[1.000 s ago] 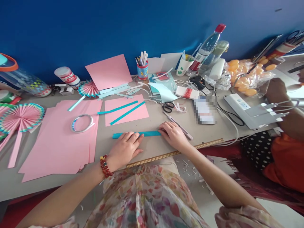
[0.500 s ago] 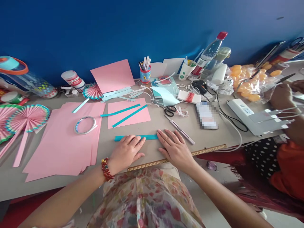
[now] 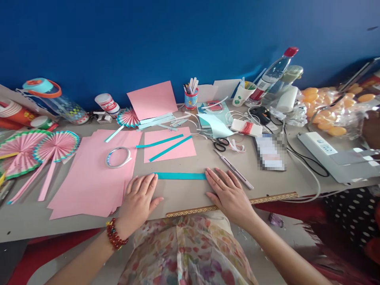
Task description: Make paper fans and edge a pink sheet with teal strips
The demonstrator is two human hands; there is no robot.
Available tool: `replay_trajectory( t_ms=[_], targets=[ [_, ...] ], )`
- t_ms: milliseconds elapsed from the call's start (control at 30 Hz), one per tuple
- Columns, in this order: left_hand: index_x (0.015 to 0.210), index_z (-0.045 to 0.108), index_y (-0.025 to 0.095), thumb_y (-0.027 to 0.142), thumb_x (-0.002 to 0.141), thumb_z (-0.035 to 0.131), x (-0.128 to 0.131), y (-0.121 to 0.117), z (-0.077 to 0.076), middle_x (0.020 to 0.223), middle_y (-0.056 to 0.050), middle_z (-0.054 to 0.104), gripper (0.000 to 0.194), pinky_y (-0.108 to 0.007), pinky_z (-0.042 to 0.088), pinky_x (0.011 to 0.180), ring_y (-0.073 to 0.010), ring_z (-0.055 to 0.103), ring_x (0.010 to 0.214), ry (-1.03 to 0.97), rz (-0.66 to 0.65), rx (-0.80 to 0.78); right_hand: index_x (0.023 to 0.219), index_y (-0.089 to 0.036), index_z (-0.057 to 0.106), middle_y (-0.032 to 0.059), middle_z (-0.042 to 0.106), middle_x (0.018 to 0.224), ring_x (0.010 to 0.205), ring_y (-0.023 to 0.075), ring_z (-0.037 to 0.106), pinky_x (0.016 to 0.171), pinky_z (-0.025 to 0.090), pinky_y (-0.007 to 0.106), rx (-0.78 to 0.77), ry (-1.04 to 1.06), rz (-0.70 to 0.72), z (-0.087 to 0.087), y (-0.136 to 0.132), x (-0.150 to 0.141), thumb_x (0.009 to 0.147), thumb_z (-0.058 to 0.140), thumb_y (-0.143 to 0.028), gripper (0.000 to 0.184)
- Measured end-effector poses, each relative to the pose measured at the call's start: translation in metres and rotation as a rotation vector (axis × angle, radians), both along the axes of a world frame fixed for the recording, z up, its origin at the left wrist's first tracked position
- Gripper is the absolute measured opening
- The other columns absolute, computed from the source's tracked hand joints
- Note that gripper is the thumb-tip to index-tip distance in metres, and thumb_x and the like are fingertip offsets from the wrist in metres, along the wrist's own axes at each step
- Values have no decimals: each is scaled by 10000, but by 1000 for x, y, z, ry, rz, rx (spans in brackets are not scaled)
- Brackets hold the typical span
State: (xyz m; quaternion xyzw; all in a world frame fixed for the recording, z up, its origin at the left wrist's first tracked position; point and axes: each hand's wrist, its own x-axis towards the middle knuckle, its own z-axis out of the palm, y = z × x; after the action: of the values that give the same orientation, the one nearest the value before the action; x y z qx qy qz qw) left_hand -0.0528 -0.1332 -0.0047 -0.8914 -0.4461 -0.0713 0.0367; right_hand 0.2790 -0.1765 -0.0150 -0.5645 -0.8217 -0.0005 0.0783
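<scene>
A teal paper strip [image 3: 181, 176] lies flat on the table [image 3: 178, 196], stretched between my two hands. My left hand [image 3: 139, 196] rests palm down, fingers out, with its fingertips on the strip's left end. On the right end press the spread fingers of my right hand [image 3: 230, 194]. Just beyond, two narrower teal strips [image 3: 170, 148] lie on a small pink sheet [image 3: 188, 153]. A utility knife [image 3: 236, 170] lies beside my right hand, and black-handled scissors [image 3: 221, 144] are behind it. Left of my left hand is a stack of pink paper [image 3: 86, 186].
A tape roll [image 3: 107, 158] sits on the pink stack. Pleated paper fans [image 3: 56, 146] lie at far left. A phone [image 3: 270, 152] and a power strip [image 3: 323, 148] with cables are at right. Along the wall stand a pen cup [image 3: 190, 99], a paper cup [image 3: 243, 94] and a bottle [image 3: 268, 79].
My left hand has slid left along the teal strip to its end, uncovering more of it. My right hand stays on the other end. The camera view has shifted a little left.
</scene>
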Motion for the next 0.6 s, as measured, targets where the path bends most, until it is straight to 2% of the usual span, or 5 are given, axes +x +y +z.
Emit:
replay_trajectory(
  t_ms=[167,267,367,500,600],
  targets=[
    [1427,475,152,469,975,480,-12,-5,-1,1390,-160,553,552,-538,364,1052,-335,533,1176,-20,71,23,1561,-238,253,33,377,1565,1408,316,363,1149,276,546,25,13,20,0,2,2,1012,434,-388,598],
    [1387,501,150,408,989,473,-13,-3,0,1358,-151,570,475,-504,394,1033,-317,533,1177,-73,77,-9,1496,-235,394,50,494,1490,1321,318,463,1108,329,556,47,41,34,7,9,5,1006,446,-404,521],
    [1356,510,162,352,1002,454,-14,2,0,1310,-138,591,406,-474,430,1002,-294,546,1161,-161,92,-38,1366,-205,545,81,607,1368,1165,280,577,1042,418,497,88,104,29,17,22,5,1011,445,-386,411],
    [1289,539,200,356,988,480,-15,7,-2,1264,-119,604,344,-460,454,985,-286,562,1149,-269,100,-41,1257,-173,617,108,646,1286,1103,260,593,958,481,416,110,185,51,32,42,-18,1002,470,-323,331],
    [1213,567,208,353,976,496,-10,8,-3,1220,-110,612,287,-446,475,957,-281,581,1121,-311,101,-33,1259,-193,614,101,659,1246,1085,262,588,932,485,397,-12,174,127,38,58,-50,978,515,-283,311]
  ],
)
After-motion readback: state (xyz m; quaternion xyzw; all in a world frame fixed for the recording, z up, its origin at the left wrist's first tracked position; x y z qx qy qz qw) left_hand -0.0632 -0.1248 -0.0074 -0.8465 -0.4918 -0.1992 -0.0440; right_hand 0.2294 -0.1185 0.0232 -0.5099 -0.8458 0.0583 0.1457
